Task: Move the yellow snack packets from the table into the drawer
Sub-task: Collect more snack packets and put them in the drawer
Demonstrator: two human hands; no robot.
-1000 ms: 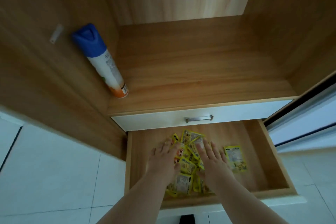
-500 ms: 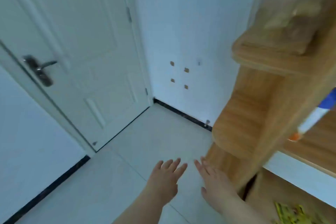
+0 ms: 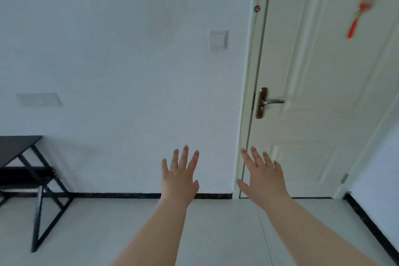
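Note:
My left hand [image 3: 180, 177] and my right hand [image 3: 262, 176] are both held out in front of me at mid-height, backs up, fingers straight and spread, holding nothing. They hang in the air before a white wall and a door. A corner of a black table [image 3: 15, 147] shows at the far left edge; its top is mostly out of frame. No yellow snack packets and no drawer are in view.
A white door [image 3: 319, 93] with a metal handle [image 3: 266, 102] stands at the right, with a red tassel ornament [image 3: 362, 6] hanging on it. The black table's frame legs [image 3: 41, 207] stand on the pale tiled floor [image 3: 205, 229]. A wall switch [image 3: 218, 39] sits mid-wall.
The view has swung left, away from the wooden cabinet and its open drawer with the yellow packets, to the wall and door. Both hands left the packets and are now raised, empty.

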